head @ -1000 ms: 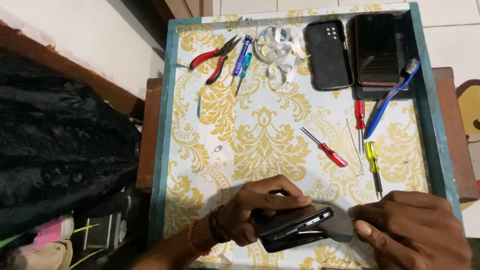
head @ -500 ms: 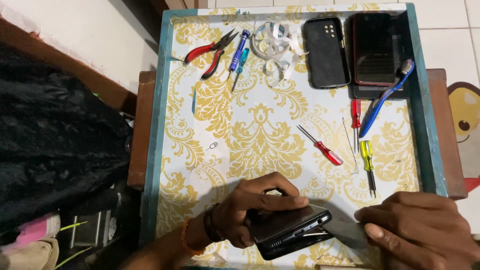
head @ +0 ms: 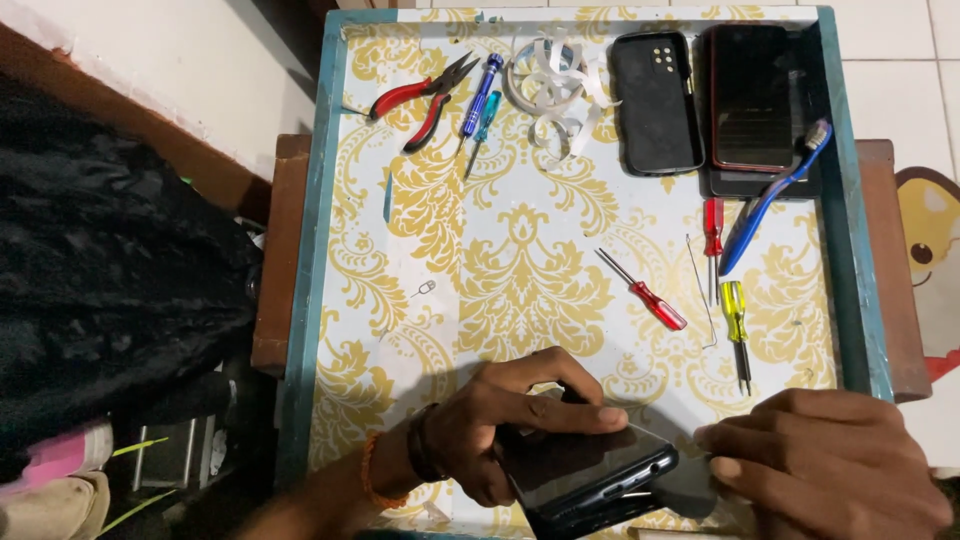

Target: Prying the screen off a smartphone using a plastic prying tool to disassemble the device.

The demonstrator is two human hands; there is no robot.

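Black phone [head: 590, 475] in hands, gold-patterned tray [head: 520, 270]

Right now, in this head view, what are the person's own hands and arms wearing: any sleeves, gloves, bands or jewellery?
Both hands are bare, with no gloves. The left hand has two bands at the wrist: a dark wristband nearer the hand and a thin orange thread bracelet just behind it. No sleeve shows on the visible forearm. The right hand shows no ring or band; its wrist is out of frame.

Even, bright overhead light; sharp focus
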